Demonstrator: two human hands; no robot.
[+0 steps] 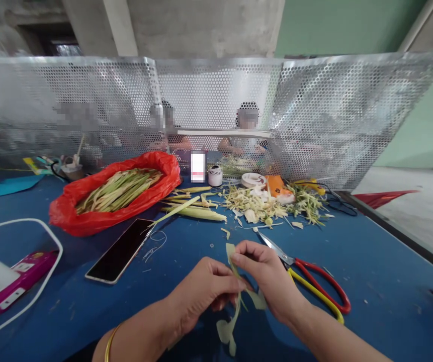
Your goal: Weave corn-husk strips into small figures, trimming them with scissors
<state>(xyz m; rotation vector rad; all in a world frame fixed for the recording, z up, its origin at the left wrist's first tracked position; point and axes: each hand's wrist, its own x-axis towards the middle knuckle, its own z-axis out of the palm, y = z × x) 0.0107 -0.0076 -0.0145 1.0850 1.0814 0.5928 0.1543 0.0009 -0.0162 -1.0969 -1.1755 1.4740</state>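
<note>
The person's L hand (216, 284) & R hand (267, 276) both have thumb and fingers pinched tight on the pale leaf strips (224, 331), which sit above the near part of the desk (186, 246), btwn the two hands. R grips near the far end; L has the middle, w/ loose ends curling out below. Exact fingertip contact on L is partly hidden, can't tell how firm.

Main risk: strips look thin, so a hard pull btwn the hands could split or tear them, esp. at the crossing. Too light a pinch & a strand prob. slips, loosening the bundle. Dangling ends could also snag or crease under the L wrist.

Scissors (282, 254) lie just beside the R hand, blades pointing away, approx. toward the trimmings pile (254, 203); an outward elbow or wrist swing could knock them or nick a finger. Phone (120, 251) lies farther off, L side, so less of a worry, tho a wide L sweep might shove it.
</note>
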